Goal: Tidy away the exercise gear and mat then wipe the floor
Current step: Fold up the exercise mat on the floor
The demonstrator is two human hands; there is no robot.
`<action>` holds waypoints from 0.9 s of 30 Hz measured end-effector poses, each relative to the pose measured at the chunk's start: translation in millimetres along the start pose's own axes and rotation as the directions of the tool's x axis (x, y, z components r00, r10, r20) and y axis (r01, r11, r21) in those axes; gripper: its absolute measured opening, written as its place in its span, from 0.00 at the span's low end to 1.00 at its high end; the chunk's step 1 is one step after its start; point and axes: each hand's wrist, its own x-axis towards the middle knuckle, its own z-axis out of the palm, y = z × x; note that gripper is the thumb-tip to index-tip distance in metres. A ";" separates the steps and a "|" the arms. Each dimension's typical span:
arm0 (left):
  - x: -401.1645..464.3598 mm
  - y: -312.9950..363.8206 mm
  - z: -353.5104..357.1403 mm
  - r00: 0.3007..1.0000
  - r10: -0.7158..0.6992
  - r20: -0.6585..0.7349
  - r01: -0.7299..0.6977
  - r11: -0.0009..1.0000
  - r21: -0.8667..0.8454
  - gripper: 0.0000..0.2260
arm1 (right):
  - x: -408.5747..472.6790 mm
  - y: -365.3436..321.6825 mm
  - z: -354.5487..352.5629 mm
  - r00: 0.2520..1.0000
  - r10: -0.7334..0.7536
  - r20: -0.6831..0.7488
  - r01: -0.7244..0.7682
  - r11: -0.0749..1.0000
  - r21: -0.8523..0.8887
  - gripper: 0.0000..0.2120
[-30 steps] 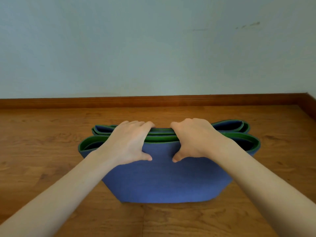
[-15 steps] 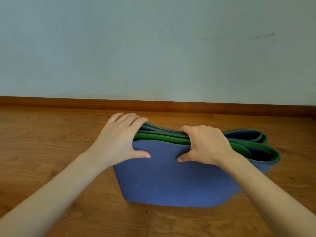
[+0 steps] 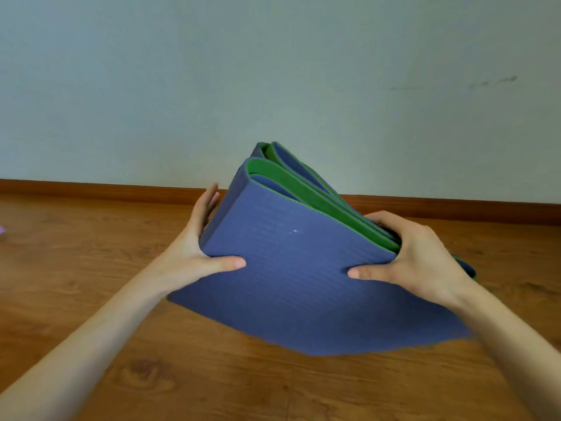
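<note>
- Blue on its outer face and green on the inner, the folded exercise mat (image 3: 303, 268) is gripped between both hands, tilted so its left folded end stands high and its right end sits low.
- Left hand (image 3: 197, 247) clasps the mat's left side: thumb pressed flat on the blue front, fingers (image 3: 209, 199) reaching up behind the fold.
- Right hand (image 3: 416, 256) pinches the stacked layers at the right edge, thumb on the blue front, fingers curled over the green edges.
- Whether the mat's lower edge touches the wooden floor (image 3: 91, 268) or hangs just above it cannot be told.
- Wooden skirting board (image 3: 91, 188) runs behind, under a pale wall (image 3: 273, 71) bearing faint scuff marks (image 3: 498, 82).
- Something small and purple (image 3: 1, 230) shows at the far left edge, too cropped to identify.
</note>
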 end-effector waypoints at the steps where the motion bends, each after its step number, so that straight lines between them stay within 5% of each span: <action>1: 5.4 7.8 -7.9 0.997 0.013 0.079 -0.017 0.998 0.053 0.59 | -1.4 4.1 0.9 1.000 -0.012 0.007 0.011 0.997 0.071 0.33; 6: 26.1 40.8 -11.6 0.961 -0.018 0.276 -0.097 0.913 0.396 0.59 | -16.2 29.4 7.3 0.997 -0.042 0.068 0.016 0.935 0.353 0.32; 10: 41.7 70.1 7.1 0.941 -0.092 0.326 -0.072 0.886 0.458 0.65 | -26.9 51.4 -5.4 0.992 0.004 0.125 -0.058 0.901 0.429 0.32; 16: 53.6 116.5 67.9 0.953 0.064 0.295 -0.221 0.812 0.540 0.40 | -46.1 66.7 -36.9 0.972 0.104 0.211 -0.184 0.895 0.405 0.40; 19: 53.1 129.3 106.5 0.949 0.151 0.275 -0.284 0.789 0.546 0.34 | -46.7 59.7 -56.0 0.992 0.123 0.041 -0.128 0.880 0.457 0.42; 22: 53.3 137.4 144.2 0.918 0.294 0.265 -0.395 0.644 0.656 0.34 | -47.8 64.6 -77.6 0.988 0.077 -0.131 -0.009 0.892 0.452 0.46; 25: 51.9 140.4 172.8 0.872 0.407 0.273 -0.474 0.562 0.678 0.36 | -59.7 83.9 -86.6 0.979 0.103 -0.177 -0.015 0.897 0.441 0.53; 27: 50.7 142.5 181.3 0.847 0.406 0.343 -0.525 0.531 0.665 0.41 | -68.1 99.8 -87.8 0.971 0.146 -0.191 -0.036 0.874 0.485 0.48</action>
